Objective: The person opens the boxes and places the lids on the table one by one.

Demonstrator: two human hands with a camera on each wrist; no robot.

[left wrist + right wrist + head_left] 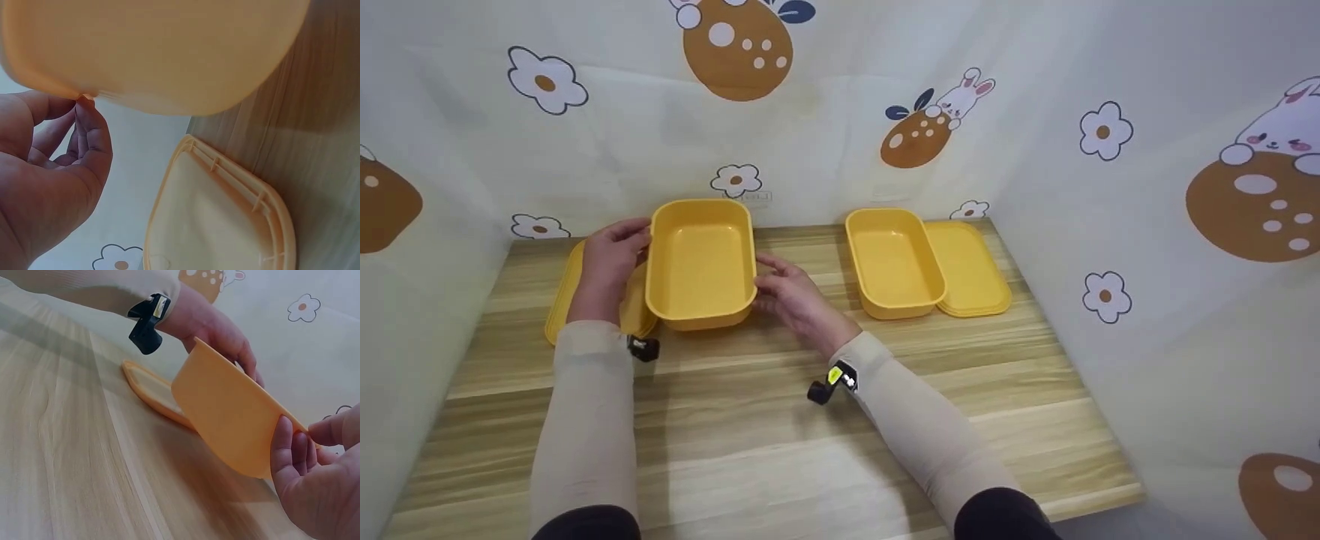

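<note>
A yellow rectangular food container (701, 262), bare inside, is held off the table between both hands, tilted in the right wrist view. The left hand (611, 259) pinches its left rim between thumb and fingers, as the left wrist view shows from below (62, 163). On the opposite side the right hand (802, 300) grips the rim, thumb and fingers on either side of the edge in the right wrist view. Partly beneath the left hand and the container lies a yellow lid (566, 300), its ribbed edge visible in the left wrist view.
To the right stands a second yellow container (892, 262), with nothing inside. Its right side overlaps another yellow lid (971, 270). Patterned cloth walls (825, 135) enclose the wooden table (750, 435) at the back and sides.
</note>
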